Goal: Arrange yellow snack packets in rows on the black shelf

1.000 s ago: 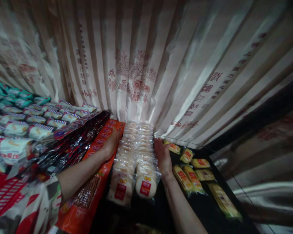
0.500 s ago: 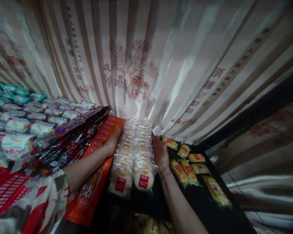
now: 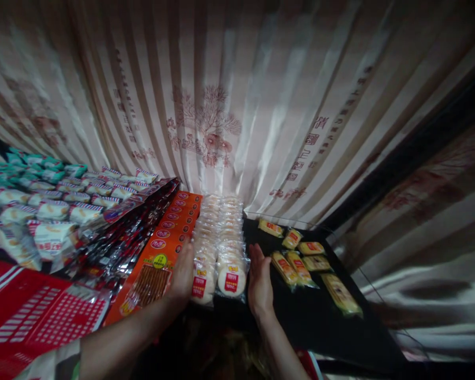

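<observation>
Two rows of clear-wrapped white rice crackers point(image 3: 231, 248) run from the curtain toward me on a black-covered table. My left hand point(image 3: 181, 277) lies flat against the left side of the near end, its fingers straight. On the opposite side, my right hand point(image 3: 260, 279) is upright with the palm turned to the packets and the fingers stretched out. Neither hand grasps a packet. Beneath and beside my left hand is an orange packet of brown sticks point(image 3: 152, 282). Small yellow packets point(image 3: 296, 266) lie to the right of my right hand.
Dark red packets point(image 3: 129, 224) are fanned out left of the orange one. Beyond them sit rows of white packets point(image 3: 51, 208) and green packets point(image 3: 35, 161). A red basket point(image 3: 35, 311) stands at the near left. A pleated curtain point(image 3: 206, 63) hangs behind the table point(image 3: 301, 316).
Both hands have drawn back toward me along the cracker rows, from the middle to the near end. The near packets look more evenly lined up. The camera view has shifted slightly.
</observation>
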### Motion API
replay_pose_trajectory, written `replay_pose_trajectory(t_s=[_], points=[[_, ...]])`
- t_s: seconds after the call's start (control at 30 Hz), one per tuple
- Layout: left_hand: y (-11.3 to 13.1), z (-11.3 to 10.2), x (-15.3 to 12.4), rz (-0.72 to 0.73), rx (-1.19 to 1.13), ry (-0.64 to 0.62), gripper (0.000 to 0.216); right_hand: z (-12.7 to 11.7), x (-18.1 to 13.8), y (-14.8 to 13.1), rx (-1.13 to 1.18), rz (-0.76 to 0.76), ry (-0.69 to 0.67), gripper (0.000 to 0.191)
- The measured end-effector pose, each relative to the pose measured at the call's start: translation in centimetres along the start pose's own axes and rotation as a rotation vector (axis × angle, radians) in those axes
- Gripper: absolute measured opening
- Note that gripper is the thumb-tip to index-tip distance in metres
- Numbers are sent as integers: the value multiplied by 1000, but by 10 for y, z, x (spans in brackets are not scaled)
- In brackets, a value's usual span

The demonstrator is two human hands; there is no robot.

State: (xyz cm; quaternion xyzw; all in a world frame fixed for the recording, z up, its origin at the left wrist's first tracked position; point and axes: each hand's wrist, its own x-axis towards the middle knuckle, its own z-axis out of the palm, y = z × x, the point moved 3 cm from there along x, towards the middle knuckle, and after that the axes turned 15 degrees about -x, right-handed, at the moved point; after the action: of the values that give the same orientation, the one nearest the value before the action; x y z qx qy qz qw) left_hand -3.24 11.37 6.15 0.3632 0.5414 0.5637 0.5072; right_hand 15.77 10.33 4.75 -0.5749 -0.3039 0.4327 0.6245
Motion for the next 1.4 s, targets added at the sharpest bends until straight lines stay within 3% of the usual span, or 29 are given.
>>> replay_pose_trajectory(t_s=[0.33,0.57,0.63,0.7,0.8,1.0,1.13,1.4], points=[[-4,18,1,49,55,-23,59,16,7,23,-122,-25,-25,75],[4,13,1,34,32,-9,59,14,6,18,-326,-103,32,71],[3,8,-3,101,135,2,60,7,2,13,-347,-109,86,71],[2,4,-14,257,278,-7,61,-1,-4,9,-415,-110,112,72],[-3,0,-45,541,496,-69,64,-12,-16,11,-547,-120,36,78],[-23,-2,-95,784,769,-174,67,-18,-30,14,-838,-268,-101,86],[-31,-1,-96,853,803,-134,67,-15,-31,7,-936,-316,-76,78],[-38,6,-86,825,777,-40,57,-13,-34,4,-953,-383,-93,68]])
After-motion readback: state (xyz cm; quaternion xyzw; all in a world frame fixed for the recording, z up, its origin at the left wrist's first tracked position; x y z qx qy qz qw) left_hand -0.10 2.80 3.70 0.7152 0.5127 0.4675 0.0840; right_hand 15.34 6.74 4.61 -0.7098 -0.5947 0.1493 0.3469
